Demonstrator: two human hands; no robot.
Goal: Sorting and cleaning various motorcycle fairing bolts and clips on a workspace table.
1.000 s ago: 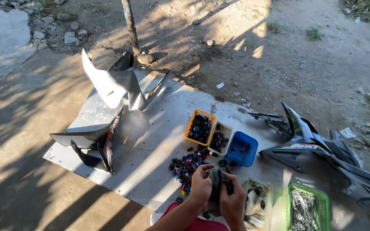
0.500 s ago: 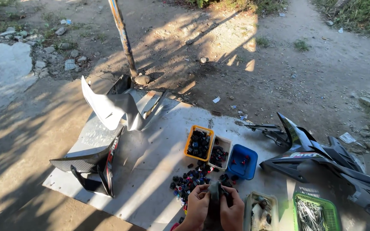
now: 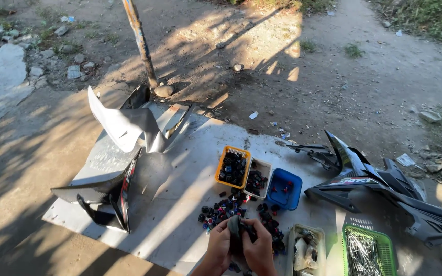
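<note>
Outdoors, on packed dirt streaked with long shadows, a pale sheet (image 3: 180,204) is spread as a work surface near a leaning pole (image 3: 139,41).

At the bottom edge, the left hand (image 3: 220,248) and right hand (image 3: 258,250) are pressed together, both closed around a small dark part (image 3: 235,227) held just above the sheet. What kind of part it is cannot be told; it is mostly hidden by the fingers.

Sorting looks partly done, judging by how things lie. An orange tray (image 3: 233,167) is well filled with dark pieces, a white tray (image 3: 258,179) beside it holds some, and a blue tub (image 3: 284,189) has only a few. A loose pile (image 3: 226,207) of small black, red and blue pieces lies unsorted between the trays and the hands, so a fair share remains.

To the right of the hands sit a clear box (image 3: 305,250) of mixed bits and a green basket (image 3: 369,253) of metal fasteners. A grey and black fairing (image 3: 124,148) takes up the sheet's left side, and more black fairings (image 3: 374,189) lie to the right, partly on the dirt. The pile crowds the space directly in front of the hands; the trays stand just beyond it.
</note>
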